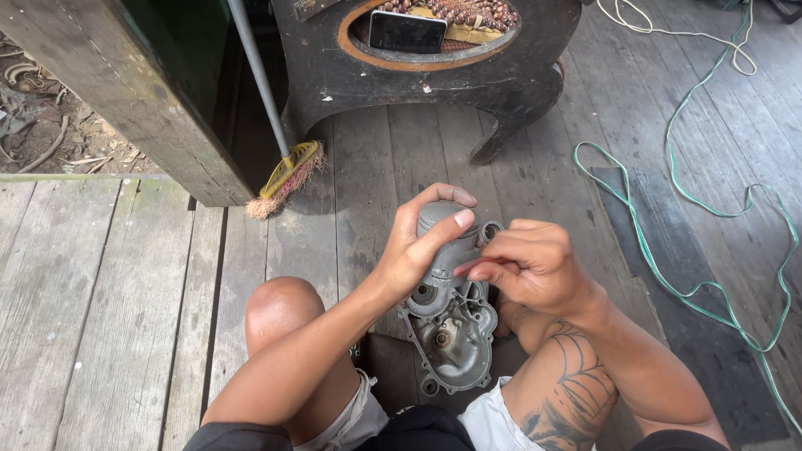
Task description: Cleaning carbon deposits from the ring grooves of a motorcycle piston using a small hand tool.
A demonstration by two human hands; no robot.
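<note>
A grey metal engine casing [449,334], with a rounded cylinder at its top end, is held upright between my knees above the wooden floor. My left hand [416,249] is wrapped around the cylinder part, thumb lying across its front. My right hand [528,264] has its fingers pinched together at the upper right side of the casing, by a small round opening. Whether something small sits between those fingertips I cannot tell.
A broom [282,171] leans by a dark wooden post [125,92]. A black wooden stand [434,71] at the back holds a phone [407,32] and beads. A green cord [693,209] snakes across the planks at right, beside a dark mat [668,276].
</note>
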